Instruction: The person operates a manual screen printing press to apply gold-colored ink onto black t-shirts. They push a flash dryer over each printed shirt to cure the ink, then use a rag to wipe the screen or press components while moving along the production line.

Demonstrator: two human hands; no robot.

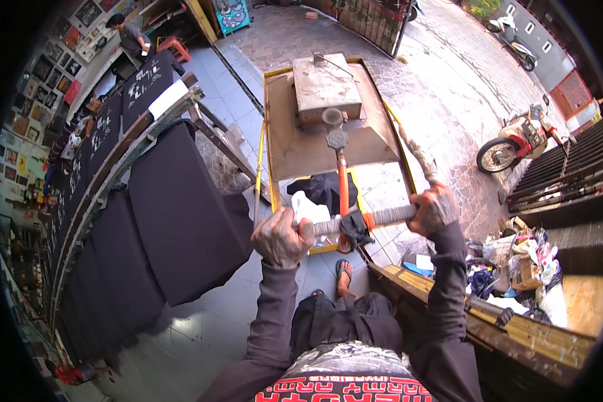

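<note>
My left hand is closed around the left end of a grey cord-wrapped handlebar. My right hand grips the bar's right end. Black cloth and an orange strap are tied at its middle, where an orange pole runs forward. Beyond it stands a yellow metal frame carrying a wide, sloping metal hood with a box-shaped top. Black cloth and white cloth show low inside the frame, between my hands and the hood.
Black shirts hang over a long curved rack on my left. A person stands at the far left near a red stool. A red motorcycle is parked outside on the right. Piled bags and clutter lie beyond a wooden ledge.
</note>
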